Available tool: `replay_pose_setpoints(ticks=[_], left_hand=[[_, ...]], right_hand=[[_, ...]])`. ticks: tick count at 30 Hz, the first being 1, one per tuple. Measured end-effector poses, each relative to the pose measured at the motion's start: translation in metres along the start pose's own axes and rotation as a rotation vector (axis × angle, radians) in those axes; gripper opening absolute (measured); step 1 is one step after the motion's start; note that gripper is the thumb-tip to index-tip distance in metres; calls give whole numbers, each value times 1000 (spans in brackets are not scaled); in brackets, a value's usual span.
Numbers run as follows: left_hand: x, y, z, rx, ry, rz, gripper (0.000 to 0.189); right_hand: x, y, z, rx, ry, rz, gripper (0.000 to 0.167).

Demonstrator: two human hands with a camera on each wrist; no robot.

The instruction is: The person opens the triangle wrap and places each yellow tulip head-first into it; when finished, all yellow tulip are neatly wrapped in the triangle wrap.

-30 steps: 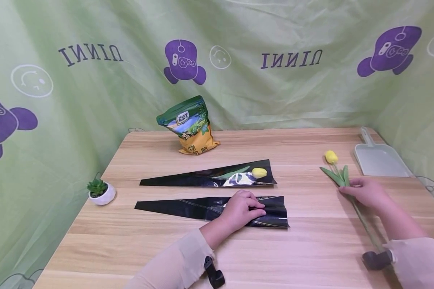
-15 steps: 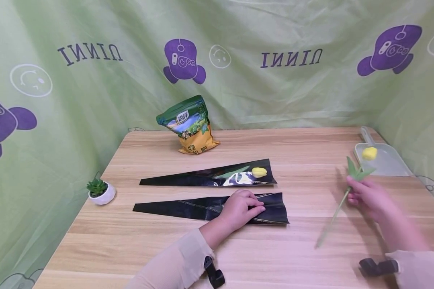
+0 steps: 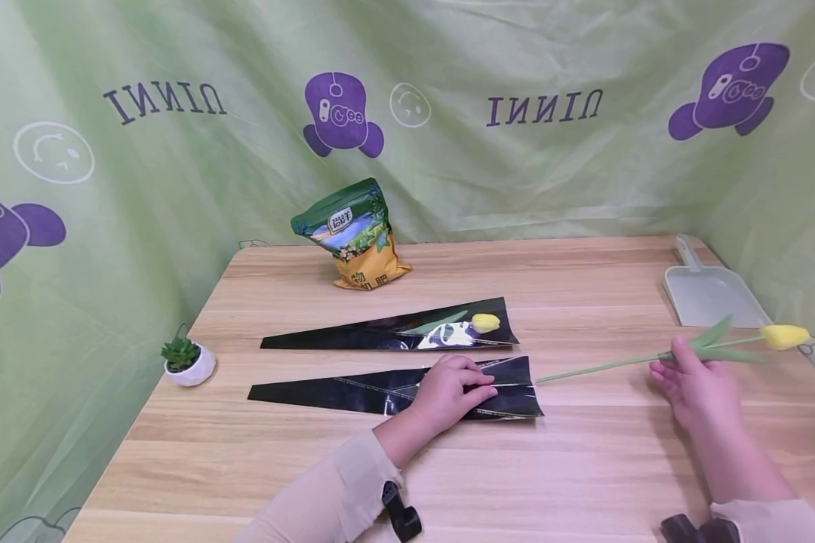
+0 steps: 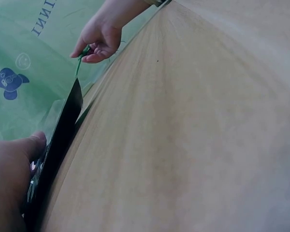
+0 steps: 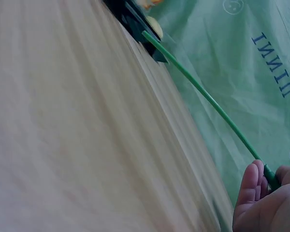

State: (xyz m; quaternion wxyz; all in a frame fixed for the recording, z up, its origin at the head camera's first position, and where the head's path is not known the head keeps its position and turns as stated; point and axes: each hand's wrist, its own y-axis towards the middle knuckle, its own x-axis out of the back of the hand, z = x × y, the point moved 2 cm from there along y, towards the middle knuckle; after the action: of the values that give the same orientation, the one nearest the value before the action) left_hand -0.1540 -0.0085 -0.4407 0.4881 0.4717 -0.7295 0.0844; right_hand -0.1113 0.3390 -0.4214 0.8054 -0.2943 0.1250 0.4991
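Observation:
A black flower sleeve lies in the middle of the table, its wide mouth facing right. My left hand pinches it near that mouth; in the left wrist view the thumb is against the sleeve. My right hand holds a yellow artificial tulip by its green stem, just below the leaves. The bloom points right, and the stem's free end reaches left, right at the sleeve's mouth. Behind lies a second black sleeve with another yellow tulip inside.
A green and yellow printed bag stands at the back of the table. On the left edge is a small succulent in a white pot. A grey dustpan lies at the back right, close behind the held tulip.
My right hand has turned the tulip round: its bloom swung from pointing away to pointing right, and the stem end swung left to the sleeve. The sleeve near my left hand shifted slightly away.

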Motion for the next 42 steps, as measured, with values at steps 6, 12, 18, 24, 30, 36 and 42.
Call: replay_pose_setpoints(ticks=[6,12,18,24,30,36,42], left_hand=[[-1,-1,1,8,-20,-15,19],[-1,0,1,20,-30,-2,21],[-1,0,2,27,-37,0,21],[-2,0,3,20,-38,-3,21],[-2,0,4,21,-36,-6,21],[-2,0,3,21,-46,-9,21],[-1,0,3,37,-65,0,21]], right_hand=[[-9,-7,-12,1,-10,20,11],[-22,-15,-27,-20,-52,92,8],[-34,-22,-41,-60,-86,173,7],[-42,-28,-50,-108,-174,231,17],[-46,-34,-57,-97,-206,272,18],[-53,-41,-64,-66,-171,242,11],[-59,-43,-66,-42,-220,191,6]])
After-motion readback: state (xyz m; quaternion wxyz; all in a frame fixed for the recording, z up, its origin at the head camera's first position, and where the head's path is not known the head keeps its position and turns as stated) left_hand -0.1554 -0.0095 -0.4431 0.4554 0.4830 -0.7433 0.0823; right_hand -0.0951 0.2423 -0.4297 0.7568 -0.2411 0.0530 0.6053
